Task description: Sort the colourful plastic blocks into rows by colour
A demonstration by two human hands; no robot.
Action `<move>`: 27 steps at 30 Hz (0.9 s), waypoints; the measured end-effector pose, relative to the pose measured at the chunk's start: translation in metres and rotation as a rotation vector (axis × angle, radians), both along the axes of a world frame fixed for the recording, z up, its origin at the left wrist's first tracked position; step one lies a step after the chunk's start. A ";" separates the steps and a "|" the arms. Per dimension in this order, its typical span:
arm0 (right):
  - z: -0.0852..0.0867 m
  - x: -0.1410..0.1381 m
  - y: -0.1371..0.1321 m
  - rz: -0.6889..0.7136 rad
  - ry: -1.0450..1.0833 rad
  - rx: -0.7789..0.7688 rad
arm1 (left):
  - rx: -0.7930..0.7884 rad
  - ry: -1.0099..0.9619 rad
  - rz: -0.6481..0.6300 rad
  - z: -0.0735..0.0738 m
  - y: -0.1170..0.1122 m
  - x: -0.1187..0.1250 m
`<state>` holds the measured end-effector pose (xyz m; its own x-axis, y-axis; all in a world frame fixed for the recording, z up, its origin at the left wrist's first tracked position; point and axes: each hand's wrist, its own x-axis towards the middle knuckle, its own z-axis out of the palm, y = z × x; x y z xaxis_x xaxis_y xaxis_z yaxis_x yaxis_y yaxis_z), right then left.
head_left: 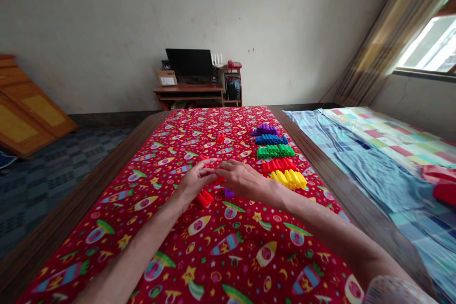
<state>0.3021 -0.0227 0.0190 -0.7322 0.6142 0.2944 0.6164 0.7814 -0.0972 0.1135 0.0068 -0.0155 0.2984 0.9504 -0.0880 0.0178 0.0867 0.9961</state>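
Several red blocks (pixel 205 198) held between left hand (pixel 194 181) and right hand (pixel 242 178).

We saw a rocket-and-star red tablecloth (pixel 228 251), a red held block (pixel 220 180), then purple blocks (pixel 265 129), blue blocks (pixel 270 139), green blocks (pixel 275 151), red blocks (pixel 279 165), yellow blocks (pixel 289 178).

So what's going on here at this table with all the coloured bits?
A person works with bare hands at a table under a red rocket-print cloth. The left hand and right hand meet over a few red plastic pieces, fingers on them, though the grip itself is hidden. A loose purple piece lies by the right hand. To the right sit a purple row, blue row, green row, red row and yellow row.
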 end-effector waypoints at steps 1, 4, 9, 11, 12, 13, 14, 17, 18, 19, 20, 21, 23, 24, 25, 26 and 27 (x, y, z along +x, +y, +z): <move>0.001 0.003 0.000 0.018 0.012 -0.011 | 0.010 0.017 -0.014 0.000 -0.002 0.002; 0.006 0.024 0.006 0.057 0.084 -0.017 | 0.051 0.039 -0.050 0.002 -0.010 0.007; 0.025 0.094 0.023 -0.181 0.044 -0.126 | 0.140 0.079 -0.004 0.007 -0.011 0.003; 0.027 0.120 0.029 -0.269 -0.024 -0.207 | 0.162 0.098 0.002 0.007 -0.007 -0.001; 0.026 0.130 0.031 -0.298 -0.062 -0.243 | 0.168 0.101 0.000 0.006 -0.005 -0.002; 0.024 0.138 0.033 -0.317 -0.101 -0.275 | 0.170 0.102 -0.003 0.005 -0.004 -0.003; 0.021 0.143 0.034 -0.330 -0.137 -0.300 | 0.169 0.101 -0.006 0.004 -0.003 -0.003; 0.009 0.151 0.035 -0.334 -0.198 -0.327 | 0.178 0.103 -0.012 0.002 -0.002 -0.003; 0.005 0.152 0.035 -0.321 -0.197 -0.329 | 0.186 0.107 -0.012 0.002 -0.003 -0.003; 0.002 0.152 0.035 -0.306 -0.190 -0.331 | 0.193 0.109 -0.013 0.001 -0.003 -0.002; 0.000 0.152 0.036 -0.294 -0.180 -0.333 | 0.197 0.111 -0.014 0.001 -0.004 -0.002; -0.003 0.152 0.036 -0.287 -0.170 -0.333 | 0.200 0.111 -0.014 0.001 -0.004 -0.003; -0.005 0.152 0.036 -0.286 -0.168 -0.326 | 0.200 0.106 -0.016 0.001 -0.004 -0.003; -0.006 0.152 0.037 -0.286 -0.176 -0.322 | 0.198 0.104 -0.019 0.000 -0.003 -0.003; -0.007 0.153 0.037 -0.284 -0.187 -0.318 | 0.196 0.104 -0.022 0.000 -0.002 -0.004; -0.007 0.154 0.038 -0.280 -0.198 -0.312 | 0.196 0.106 -0.024 -0.001 -0.001 -0.004; -0.006 0.155 0.038 -0.275 -0.205 -0.302 | 0.198 0.106 -0.023 -0.001 0.000 -0.004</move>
